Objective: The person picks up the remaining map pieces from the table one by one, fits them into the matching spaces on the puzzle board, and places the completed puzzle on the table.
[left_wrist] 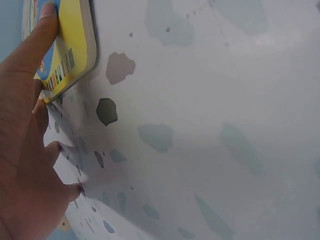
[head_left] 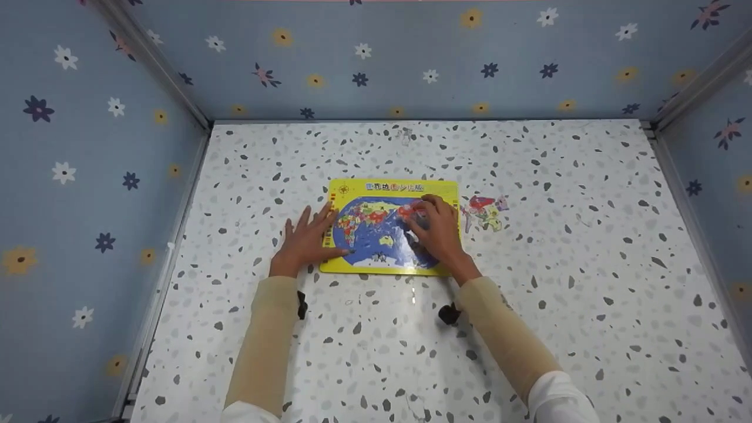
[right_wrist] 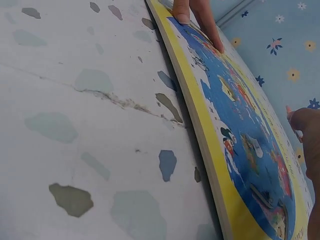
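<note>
A world-map puzzle board point(head_left: 352, 268) with a yellow border lies flat on the table. My left hand point(head_left: 302, 242) rests at its left side, fingers spread along the edge, and the thumb point(left_wrist: 47, 20) lies on top of the board. Over the right part of the map, my right hand point(head_left: 440, 229) bends its fingers and pinches a reddish puzzle piece point(right_wrist: 288, 111), mostly hidden by the fingers. Some raised pieces point(right_wrist: 261, 196) stand proud of the map surface near that hand. Several loose, colourful puzzle pieces point(head_left: 484, 211) lie just right of the board.
The white speckled table point(head_left: 364, 352) is bounded by flower-patterned blue panels point(head_left: 405, 59) at the back and both sides. A dark wrist-camera mount point(head_left: 449, 314) sits below the right wrist, and another dark mount point(head_left: 302, 305) is beside the left.
</note>
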Demonstrator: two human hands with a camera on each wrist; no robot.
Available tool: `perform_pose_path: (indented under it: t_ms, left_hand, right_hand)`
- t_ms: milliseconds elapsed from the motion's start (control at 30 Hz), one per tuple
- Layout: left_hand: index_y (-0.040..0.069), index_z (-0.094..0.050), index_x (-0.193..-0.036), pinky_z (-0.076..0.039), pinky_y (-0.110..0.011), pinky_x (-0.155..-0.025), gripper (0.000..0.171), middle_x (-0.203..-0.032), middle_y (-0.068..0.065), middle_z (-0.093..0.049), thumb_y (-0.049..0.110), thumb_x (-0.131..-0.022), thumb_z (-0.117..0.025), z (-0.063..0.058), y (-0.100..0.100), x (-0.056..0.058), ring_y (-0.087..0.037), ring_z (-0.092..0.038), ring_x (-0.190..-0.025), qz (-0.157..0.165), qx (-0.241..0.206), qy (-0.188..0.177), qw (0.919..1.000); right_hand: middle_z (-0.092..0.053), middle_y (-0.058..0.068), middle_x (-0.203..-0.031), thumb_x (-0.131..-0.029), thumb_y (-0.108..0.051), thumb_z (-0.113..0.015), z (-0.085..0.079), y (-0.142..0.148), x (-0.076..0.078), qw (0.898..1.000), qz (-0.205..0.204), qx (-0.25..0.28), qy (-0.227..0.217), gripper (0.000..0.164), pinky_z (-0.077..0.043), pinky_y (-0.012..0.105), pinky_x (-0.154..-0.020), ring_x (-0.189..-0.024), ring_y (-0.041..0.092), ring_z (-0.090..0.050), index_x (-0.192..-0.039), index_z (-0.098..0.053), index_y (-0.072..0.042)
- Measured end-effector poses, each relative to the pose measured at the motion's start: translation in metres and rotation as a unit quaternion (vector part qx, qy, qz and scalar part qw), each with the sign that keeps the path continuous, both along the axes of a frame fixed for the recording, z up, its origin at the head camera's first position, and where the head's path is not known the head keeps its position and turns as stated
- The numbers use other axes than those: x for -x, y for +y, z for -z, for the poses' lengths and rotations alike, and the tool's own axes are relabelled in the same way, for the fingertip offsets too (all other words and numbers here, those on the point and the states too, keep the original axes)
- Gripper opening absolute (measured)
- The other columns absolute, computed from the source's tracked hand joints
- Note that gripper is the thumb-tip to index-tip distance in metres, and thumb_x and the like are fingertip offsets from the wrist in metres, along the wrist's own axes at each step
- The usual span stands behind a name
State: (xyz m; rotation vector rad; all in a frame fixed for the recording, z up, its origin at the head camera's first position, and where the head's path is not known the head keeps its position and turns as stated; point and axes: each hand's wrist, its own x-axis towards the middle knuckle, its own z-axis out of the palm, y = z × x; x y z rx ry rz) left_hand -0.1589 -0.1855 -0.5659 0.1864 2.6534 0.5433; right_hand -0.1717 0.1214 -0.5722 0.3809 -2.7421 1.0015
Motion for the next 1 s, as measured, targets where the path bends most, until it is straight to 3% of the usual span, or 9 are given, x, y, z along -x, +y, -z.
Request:
perform_pose_path:
  t_ms: [633,1000]
  left_hand:
    - [0.039,-0.012,-0.153,0.011,-0.064,-0.113,0.103,-0.161,0.014,0.003,0.076,-0.070,-0.061,0.001,0.000,-0.001,-0.028,0.011,-0.149,0.003,-0.003,-0.002,1.0000]
    - [0.038,-0.010,-0.153,0.011,-0.063,-0.113,0.103,-0.161,0.013,0.002,0.075,-0.072,-0.062,-0.001,0.000,0.000,-0.028,0.011,-0.149,0.003,0.001,-0.002,1.0000]
  right_hand:
    - [-0.052,0.006,-0.134,-0.090,-0.036,-0.065,0.006,-0.015,0.004,0.999,0.014,-0.011,-0.039,0.029,-0.028,0.044,-0.111,-0.126,0.024,-0.046,-0.110,-0.064,-0.014]
    - [-0.055,0.011,-0.130,-0.089,-0.033,-0.067,0.009,-0.028,0.006,0.999,-0.023,-0.024,0.005,0.029,-0.031,0.050,-0.107,-0.124,0.030,-0.048,-0.107,-0.064,-0.010]
